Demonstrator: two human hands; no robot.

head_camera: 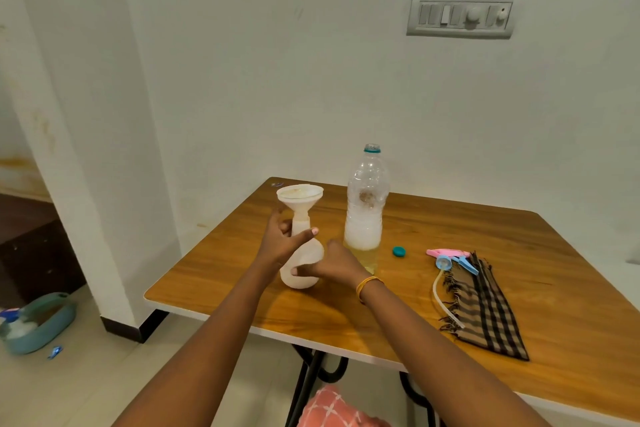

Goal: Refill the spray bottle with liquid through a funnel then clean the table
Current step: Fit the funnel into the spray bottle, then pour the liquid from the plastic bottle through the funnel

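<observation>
Left hand [277,239]: fingers curled about neck of white round-bellied plastic spray bottle [302,265], just under white plastic funnel [300,198] seated in mouth. Right hand [334,263]: fingers wrapped on bottle belly. Bottle upright on wooden table [433,295], near left edge. Clear uncapped plastic bottle [366,204], partly filled, just beside. Funnel best lifted straight up, bottle steadied, drips avoided. Pink-blue spray head [450,258] nearby on checked cloth [485,308], awaiting refit.
</observation>
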